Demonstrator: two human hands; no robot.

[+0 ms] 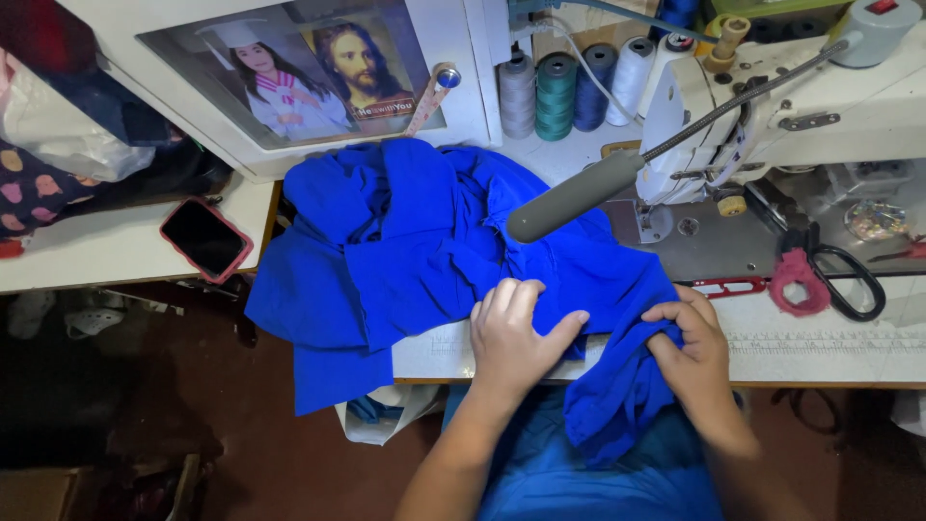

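Note:
A large piece of bright blue fabric point(415, 241) lies heaped over the sewing table point(830, 352) and hangs off its front and left edges. My left hand point(511, 338) rests flat on the cloth near the table's front edge, fingers spread. My right hand point(690, 347) pinches a fold of the same blue fabric just to the right, where the cloth drops toward my lap. A white sewing machine point(772, 106) stands at the back right, and its grey lamp head point(574, 198) hangs over the cloth.
Scissors with a pink-wrapped handle point(820, 275) lie right of the machine bed. Several thread cones point(569, 87) stand at the back. A dark phone in a pink case point(204, 237) lies on the left table. A framed picture point(289, 68) leans behind the fabric.

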